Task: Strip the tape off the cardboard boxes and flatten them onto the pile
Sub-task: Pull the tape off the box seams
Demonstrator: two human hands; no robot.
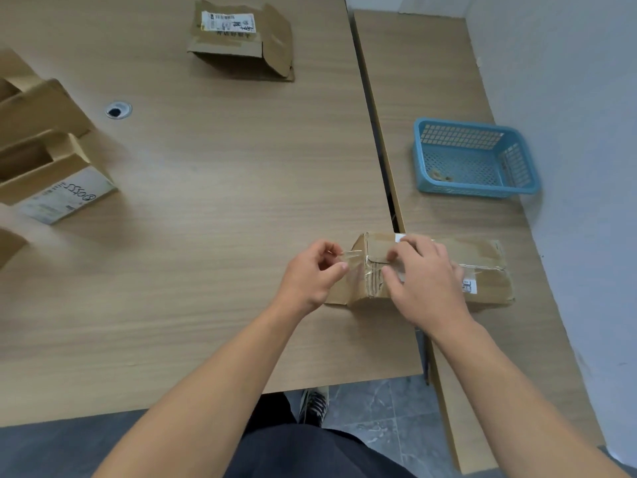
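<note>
The crumpled brown cardboard box (484,262) lies on the tabletop (206,236). A clear tape strip (351,256) lifts off its end, pinched by the left hand (312,274). The right hand (427,281) presses the box with relaxed fingers.

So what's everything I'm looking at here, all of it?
light wooden tables: two, tan, side by side
taped brown cardboard box: one, brown, bridging the tables' gap, nearest
clear tape strip: one, transparent, peeling off that box's left end
open cardboard boxes: at least two, brown, far left
collapsed labelled cardboard box: one, brown, table's far side
blue plastic basket: one, blue, right table
left hand: one, pinches the tape strip
right hand: one, rests on the taped box
</note>
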